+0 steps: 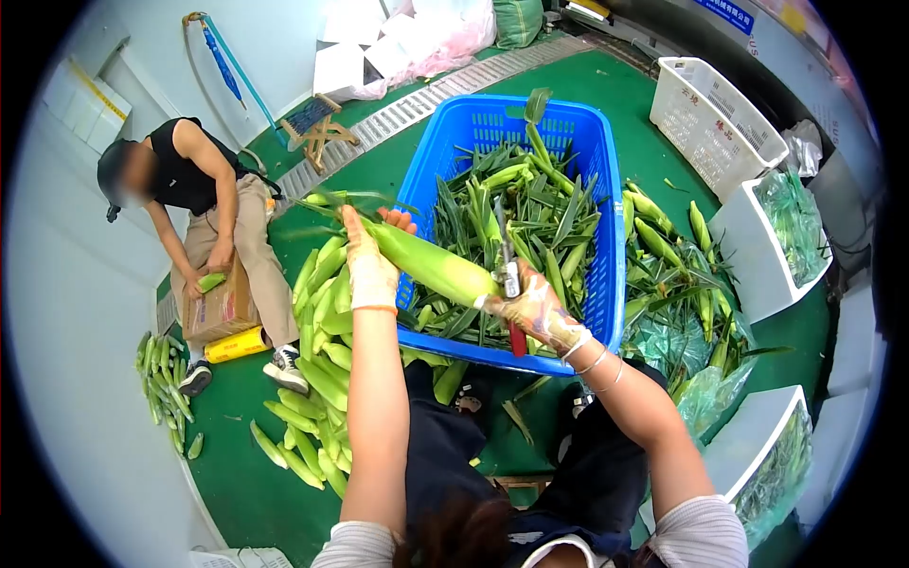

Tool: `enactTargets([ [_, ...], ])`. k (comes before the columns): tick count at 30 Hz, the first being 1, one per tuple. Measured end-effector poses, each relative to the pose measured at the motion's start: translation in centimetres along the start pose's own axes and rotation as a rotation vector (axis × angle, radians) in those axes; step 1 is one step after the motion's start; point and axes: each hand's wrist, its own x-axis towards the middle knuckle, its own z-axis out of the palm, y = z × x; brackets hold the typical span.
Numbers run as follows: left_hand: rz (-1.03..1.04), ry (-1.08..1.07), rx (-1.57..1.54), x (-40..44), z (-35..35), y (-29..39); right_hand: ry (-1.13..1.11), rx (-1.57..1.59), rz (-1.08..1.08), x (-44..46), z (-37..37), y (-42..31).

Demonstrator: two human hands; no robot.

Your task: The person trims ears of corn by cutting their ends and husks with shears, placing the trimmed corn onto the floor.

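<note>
A green ear of corn in its husk (pixel 436 263) is held across the near part of a blue plastic basket (pixel 614 237). My left hand (pixel 374 260), in a stained glove, is wrapped round its leafy left end. My right hand (pixel 538 308), gloved too, is closed at the stem end and also holds a cutting tool with a red handle (pixel 517 338); the tool's blade points up and away. Leaves and trimmed husks (pixel 568 222) fill much of the basket below. Beside the basket's left side lies a heap of husked-in corn ears (pixel 327 379).
At the left a seated person (pixel 204 180) handles a small cob over a cardboard box (pixel 225 308). More corn (pixel 663 246) lies right of the basket. White crates (pixel 715 123) and bagged boxes (pixel 772 241) stand at the right. A wooden stool (pixel 322 133) is behind.
</note>
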Motion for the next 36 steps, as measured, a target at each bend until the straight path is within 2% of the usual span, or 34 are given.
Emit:
enactTargets([
  [2,-0.155,-0.053,-0.083,-1.4,-0.9,-1.6,0.191,0.226,-0.146,-0.6,-0.7,-0.1],
  [3,-0.217,-0.079,-0.071,-3.4,0.4,-2.8,0.302,0.254,-0.324,0.3,-0.1,1.0],
  [4,-0.208,-0.067,-0.104,-5.9,2.6,-4.4,0.299,0.001,-0.283,-0.6,-0.9,-0.3],
  [7,-0.098,-0.017,0.053,-3.7,1.9,-6.9,0.18,-0.13,-0.268,-2.0,-0.1,-1.4],
  [8,-0.081,-0.01,0.103,-3.5,2.3,-6.3,0.216,-0.155,-0.437,-1.8,0.7,-0.7],
  [10,0.212,-0.075,0.286,-3.0,2.2,-4.8,0.326,-0.042,-0.349,-2.4,1.3,-0.3],
  [11,0.458,0.021,0.472,-1.9,1.4,-3.2,0.316,-0.092,-0.277,-3.2,0.1,-0.7],
  [12,0.698,0.13,0.648,-0.8,0.2,-1.9,0.394,-0.016,-0.384,-3.1,-0.7,-0.4],
  [14,0.401,-0.047,0.478,1.0,-3.4,0.5,0.394,-0.311,-0.473,-1.8,-2.8,-0.3],
  [15,0.341,-0.085,0.681,0.1,-2.8,1.2,0.307,-0.385,-0.489,-0.5,-3.4,0.2],
  [16,0.257,-0.182,0.688,-1.3,-2.5,0.6,0.328,-0.534,-0.521,1.2,-3.0,2.3],
  [18,0.124,-0.375,0.74,-3.0,-1.1,0.4,0.091,-0.539,-0.466,1.6,-2.7,2.3],
  [19,0.067,-0.419,0.792,-3.4,-0.8,0.5,-0.073,-0.259,-0.239,1.2,-2.6,1.9],
  [20,0.049,-0.422,0.799,-3.3,-1.0,0.2,-0.213,-0.319,-0.139,0.7,-2.9,0.8],
  [22,-0.093,-0.583,0.947,-3.5,-2.0,-0.2,-0.279,-0.267,-0.19,0.4,-3.1,0.2],
  [24,-0.092,-0.565,0.95,-4.7,-1.9,-1.0,-0.322,-0.196,-0.128,0.4,-3.2,1.0],
  [26,-0.339,-0.726,0.89,-5.6,-1.2,-0.8,-0.383,-0.016,-0.192,0.9,-3.3,2.5],
  [28,-0.416,-0.752,0.88,-6.1,-1.4,-1.2,-0.408,-0.032,-0.202,1.4,-3.9,3.6],
  [30,-0.65,-0.829,0.88,-6.2,-1.4,-1.7,-0.486,-0.147,-0.111,0.5,-5.6,1.5],
  [31,-0.709,-0.822,0.825,-6.7,-1.3,-1.7,-0.428,-0.093,-0.245,0.2,-5.4,2.0],
  [34,-0.766,-0.772,0.739,-7.3,-1.3,-2.0,-0.479,-0.04,-0.143,-0.4,-4.6,1.5],
  [35,-0.703,-0.711,0.754,-7.6,-1.6,-1.9,-0.466,0.186,-0.041,-0.3,-3.8,2.4],
  [36,-0.613,-0.725,0.798,-7.2,-1.8,-1.9,-0.393,0.125,0.025,-0.5,-3.3,2.2],
])
